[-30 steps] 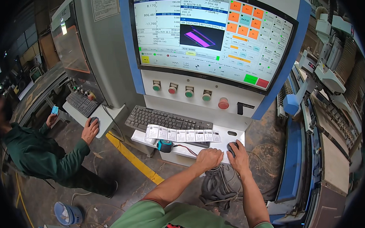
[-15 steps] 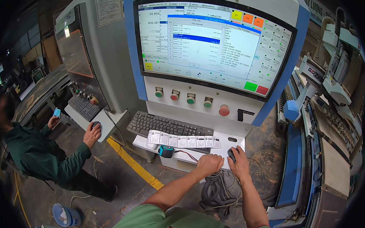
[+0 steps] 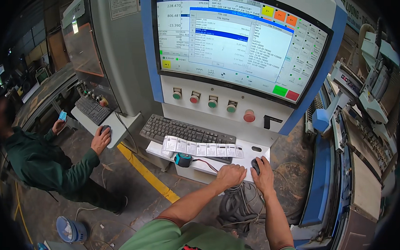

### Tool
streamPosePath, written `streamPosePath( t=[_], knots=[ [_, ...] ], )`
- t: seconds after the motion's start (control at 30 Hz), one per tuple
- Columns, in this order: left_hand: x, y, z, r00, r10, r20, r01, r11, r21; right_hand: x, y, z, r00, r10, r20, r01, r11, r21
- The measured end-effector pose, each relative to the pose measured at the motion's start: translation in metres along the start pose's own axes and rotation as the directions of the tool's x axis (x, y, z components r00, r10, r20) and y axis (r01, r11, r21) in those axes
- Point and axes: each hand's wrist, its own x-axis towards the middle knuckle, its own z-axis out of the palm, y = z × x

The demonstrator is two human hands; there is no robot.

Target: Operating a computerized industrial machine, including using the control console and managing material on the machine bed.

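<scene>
My right hand lies over a black computer mouse at the right end of a white shelf. Beside it, my left hand rests closed at the shelf's front edge; the undersides of its fingers are hidden, so what they grip, if anything, does not show. Left of it sits a teal and black tape measure with a dark reddish strap running toward that hand. A strip of printed white labels lies across the black keyboard. Above stands a lit monitor with a file list window.
Under the monitor run several push buttons and a larger red knob. Left, a co-worker in dark green handles another mouse and holds a blue object. Machinery stands right. Grey hoses hang below the shelf.
The view has shifted slightly, and some position readouts on the monitor have changed. The highlighted row in the file list is the same. Both hands keep their places.
</scene>
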Motion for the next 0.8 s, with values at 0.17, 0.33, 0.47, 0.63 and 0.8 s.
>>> streamPosePath(
  t=[0.17,0.33,0.47,0.63,0.8],
  knots=[
    [0.0010,-0.0004,-0.0016,1.000,-0.009,0.009,0.009,1.000,-0.003,0.0016,0.0009,0.0025,0.999,0.012,-0.030,-0.013,1.000,-0.025],
    [0.0013,-0.0003,-0.0016,1.000,-0.008,0.008,0.008,1.000,-0.005,0.0023,0.0006,0.0034,0.998,0.043,-0.039,-0.044,0.999,-0.027],
    [0.0015,0.0004,-0.0012,1.000,-0.003,0.009,0.003,1.000,-0.012,0.0017,-0.0004,0.0018,0.998,0.045,-0.040,-0.046,0.999,-0.026],
    [0.0014,-0.0005,0.0002,1.000,-0.007,0.012,0.007,1.000,0.009,0.0009,-0.0026,-0.0001,0.998,0.050,-0.035,-0.050,0.999,-0.018],
    [0.0013,0.0004,-0.0010,1.000,-0.002,0.012,0.002,1.000,0.009,-0.0003,-0.0003,0.0009,0.998,0.036,-0.052,-0.037,0.999,-0.018]
  ],
)
